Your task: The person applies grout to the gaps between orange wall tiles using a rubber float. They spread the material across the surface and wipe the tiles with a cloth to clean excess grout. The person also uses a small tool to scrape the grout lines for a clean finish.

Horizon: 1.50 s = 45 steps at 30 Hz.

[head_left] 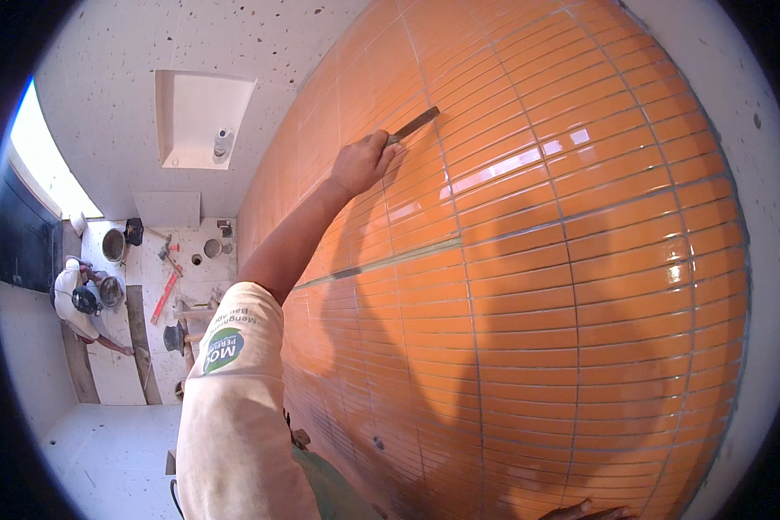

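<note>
My left hand [364, 162] is closed around the handle of a narrow flat-bladed scraper [419, 124]. The blade's tip lies at a joint between the glossy orange tiles [529, 303] of a large wall. Thin grey grout lines cross these tiles. Below the hand, a wider pale greenish strip [390, 262] runs between two rows. At the bottom edge, only the fingers of my right hand [586, 512] show; they rest spread against the tiles, the rest being cut off. My left arm, in a pale printed sleeve [238, 381], reaches up across the left half.
A co-worker [80, 299] in a light top crouches at the far left beside a bucket [110, 291]. Another bucket [113, 244], a red level [164, 299] and several tools lie around there. A recessed niche [204, 108] holding a bottle [223, 142] is in the white speckled wall.
</note>
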Motion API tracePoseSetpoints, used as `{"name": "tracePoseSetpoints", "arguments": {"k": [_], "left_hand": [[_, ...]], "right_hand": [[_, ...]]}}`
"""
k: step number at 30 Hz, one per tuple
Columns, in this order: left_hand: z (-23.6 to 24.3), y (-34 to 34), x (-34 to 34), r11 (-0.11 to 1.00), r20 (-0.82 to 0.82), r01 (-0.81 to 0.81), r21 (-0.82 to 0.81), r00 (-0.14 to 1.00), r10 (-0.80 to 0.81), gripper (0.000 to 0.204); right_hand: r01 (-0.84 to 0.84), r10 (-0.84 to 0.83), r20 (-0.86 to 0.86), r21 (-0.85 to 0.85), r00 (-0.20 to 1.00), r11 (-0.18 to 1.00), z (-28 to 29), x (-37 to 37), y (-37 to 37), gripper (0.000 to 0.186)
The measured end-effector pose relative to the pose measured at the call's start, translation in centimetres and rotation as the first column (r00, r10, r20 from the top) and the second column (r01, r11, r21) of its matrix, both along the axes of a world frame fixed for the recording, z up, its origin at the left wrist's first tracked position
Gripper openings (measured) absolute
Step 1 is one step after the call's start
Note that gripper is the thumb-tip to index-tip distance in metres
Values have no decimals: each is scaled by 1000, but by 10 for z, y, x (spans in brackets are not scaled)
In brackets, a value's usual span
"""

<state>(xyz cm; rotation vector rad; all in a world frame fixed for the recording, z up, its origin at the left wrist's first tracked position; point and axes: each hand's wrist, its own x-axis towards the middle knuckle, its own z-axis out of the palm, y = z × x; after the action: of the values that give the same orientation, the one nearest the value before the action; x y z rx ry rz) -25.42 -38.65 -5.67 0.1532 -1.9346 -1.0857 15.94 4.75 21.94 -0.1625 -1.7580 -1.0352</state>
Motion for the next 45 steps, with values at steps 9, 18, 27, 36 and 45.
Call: {"name": "tracePoseSetpoints", "arguments": {"k": [9, 18, 27, 36, 45], "left_hand": [[-14, -5, -16, 999, -5, 30, 36, 1000, -30, 26], [142, 30, -37, 989, -267, 94, 115, 962, -61, 34], [42, -1, -2, 991, -45, -36, 129, 998, 42, 32], [-4, 10, 23, 999, 95, 20, 50, 995, -25, 29], [7, 0, 9, 999, 33, 38, -17, 999, -38, 25]], "right_hand": [[36, -36, -2, -64, 999, 997, 4, 3, 1, 69], [0, 1, 10, -33, 1000, 999, -2, 15, 11, 69], [0, 0, 13, -10, 1000, 1000, 9, 9, 25, 68], [-32, 32, 6, 15, 999, 999, 3, 9, 22, 68], [19, -19, -12, 27, 1000, 999, 6, 8, 12, 70]]}}
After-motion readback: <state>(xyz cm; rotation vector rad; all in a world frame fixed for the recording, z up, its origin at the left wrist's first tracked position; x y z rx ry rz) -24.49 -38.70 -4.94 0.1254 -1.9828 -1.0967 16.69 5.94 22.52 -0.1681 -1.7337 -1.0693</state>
